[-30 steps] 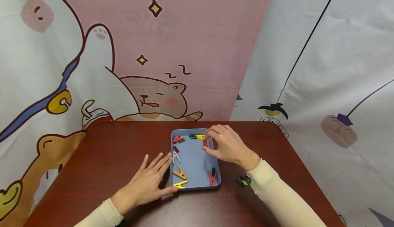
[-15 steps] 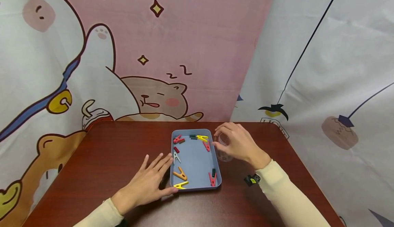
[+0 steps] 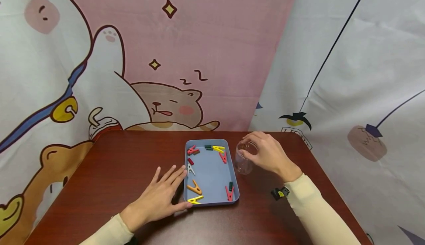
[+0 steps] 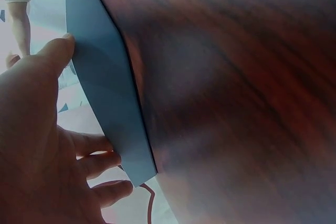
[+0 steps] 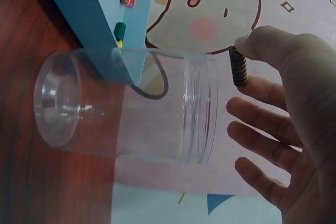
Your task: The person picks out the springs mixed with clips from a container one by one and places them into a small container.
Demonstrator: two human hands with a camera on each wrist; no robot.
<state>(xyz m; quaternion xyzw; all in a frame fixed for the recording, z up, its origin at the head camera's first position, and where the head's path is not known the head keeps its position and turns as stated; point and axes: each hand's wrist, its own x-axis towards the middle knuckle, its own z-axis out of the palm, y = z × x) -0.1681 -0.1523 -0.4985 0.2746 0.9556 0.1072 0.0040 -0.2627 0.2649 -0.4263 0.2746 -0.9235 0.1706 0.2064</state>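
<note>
The left hand (image 3: 156,200) lies flat on the tabletop (image 3: 109,171), fingers straight, thumb against the near corner of the blue tray (image 3: 212,171) — coloured clips lie inside it. Across the tray, the right hand (image 3: 269,155) pinches a small dark clip (image 5: 239,67) over the mouth of a clear jar (image 3: 244,161), which stands just beside the tray's far side.

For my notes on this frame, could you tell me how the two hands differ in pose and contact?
The left hand lies flat, fingers straight, against the blue tray; the right hand is raised over the clear jar, pinching a small dark clip. Both wear cream sleeves.
</note>
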